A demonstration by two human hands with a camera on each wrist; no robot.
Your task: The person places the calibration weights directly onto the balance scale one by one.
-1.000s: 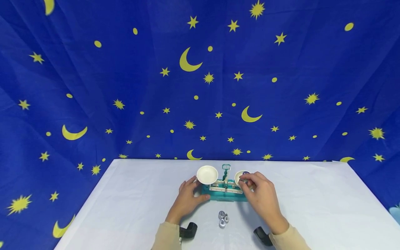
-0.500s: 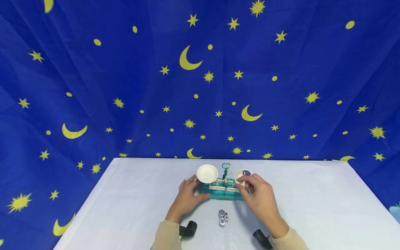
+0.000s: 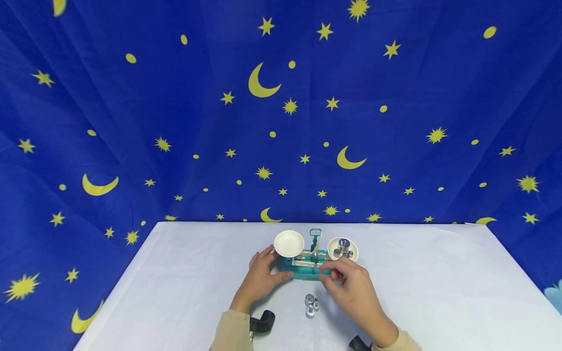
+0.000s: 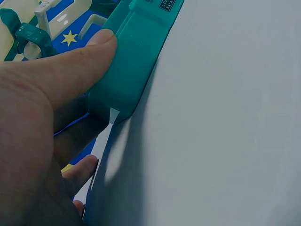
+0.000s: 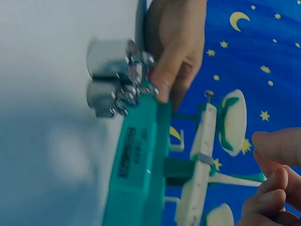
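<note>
A green balance scale (image 3: 303, 274) with two white pans stands on the table. My left hand (image 3: 260, 279) grips its left end; in the left wrist view the thumb (image 4: 96, 52) lies over the green base (image 4: 136, 52). The left pan (image 3: 289, 243) holds nothing. Several metal weights (image 3: 344, 243) sit in the right pan (image 3: 330, 246). My right hand (image 3: 353, 290) hovers before the scale's right half, thumb and index finger bent with a gap and nothing seen between them. More metal weights (image 3: 310, 299) stand in a cluster on the table between the hands.
White cloth (image 3: 439, 282) covers the table, its far edge meeting a blue curtain (image 3: 210, 122) with yellow stars and moons. Black wrist-worn devices (image 3: 263, 322) show near both sleeves. The scale's pointer post (image 3: 315, 239) rises between the pans.
My right hand has let go of a small weight in the right pan and drawn back toward the left and front, uncovering the weights there. The left hand keeps its grip.
</note>
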